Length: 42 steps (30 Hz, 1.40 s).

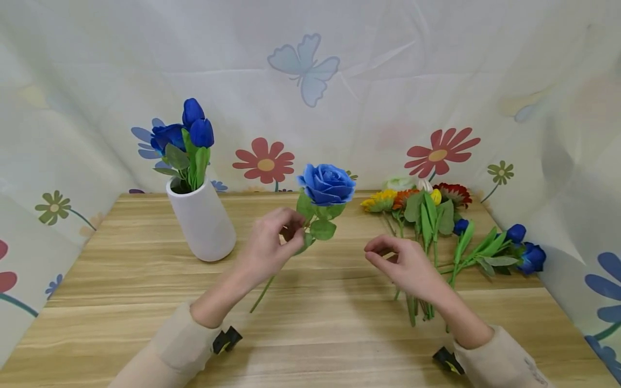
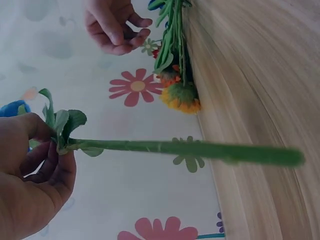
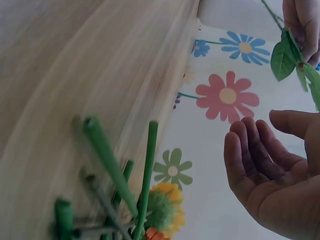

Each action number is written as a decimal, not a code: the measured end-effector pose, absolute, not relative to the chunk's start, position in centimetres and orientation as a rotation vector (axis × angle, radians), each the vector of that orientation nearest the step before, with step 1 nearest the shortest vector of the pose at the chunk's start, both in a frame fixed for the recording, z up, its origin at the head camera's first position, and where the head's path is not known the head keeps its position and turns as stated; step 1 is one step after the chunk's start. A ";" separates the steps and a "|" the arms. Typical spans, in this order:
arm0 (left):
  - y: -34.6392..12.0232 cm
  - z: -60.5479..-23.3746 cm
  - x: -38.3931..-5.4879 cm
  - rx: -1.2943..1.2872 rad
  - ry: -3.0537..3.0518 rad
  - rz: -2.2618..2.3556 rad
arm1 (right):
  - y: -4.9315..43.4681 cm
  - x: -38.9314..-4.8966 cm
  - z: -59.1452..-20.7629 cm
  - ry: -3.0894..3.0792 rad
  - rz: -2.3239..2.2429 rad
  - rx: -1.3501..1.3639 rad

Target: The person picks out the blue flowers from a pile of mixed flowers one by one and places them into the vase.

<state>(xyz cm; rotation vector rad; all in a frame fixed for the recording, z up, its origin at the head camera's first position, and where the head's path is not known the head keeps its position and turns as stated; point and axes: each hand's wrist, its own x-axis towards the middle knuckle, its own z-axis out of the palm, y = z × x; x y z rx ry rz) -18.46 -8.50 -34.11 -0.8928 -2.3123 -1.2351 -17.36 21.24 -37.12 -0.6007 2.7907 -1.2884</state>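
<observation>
Nearest the camera, the left hand [image 1: 269, 245] pinches the blue rose [image 1: 326, 184] just under its leaves, held up over the table [image 1: 310, 334], looking light and bendy-stemmed, so mid-stem seems safest, while the right hand [image 1: 405, 264] hovers loosely curled and empty.

Setting: a staged tabletop booth, not a lived-in room. Evidence: wooden table [image 1: 315, 334] enclosed on three sides by a white fabric backdrop [image 1: 388, 97] printed with flowers and a butterfly; white vase [image 1: 201, 221] of blue artificial tulips; loose pile of artificial flowers [image 1: 436, 215].
</observation>
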 end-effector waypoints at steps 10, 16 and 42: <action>-9.3 -33.4 -18.5 -0.885 -2.331 -1.178 | 23.9 -17.4 -36.7 2.862 -1.249 -0.496; -9.6 -32.5 -18.2 -0.926 -2.289 -1.122 | 25.5 -17.5 -36.1 2.947 -1.188 -0.458; -10.2 -30.2 -17.6 -1.062 -2.149 -0.637 | 27.2 -17.8 -36.5 2.972 -1.115 -0.370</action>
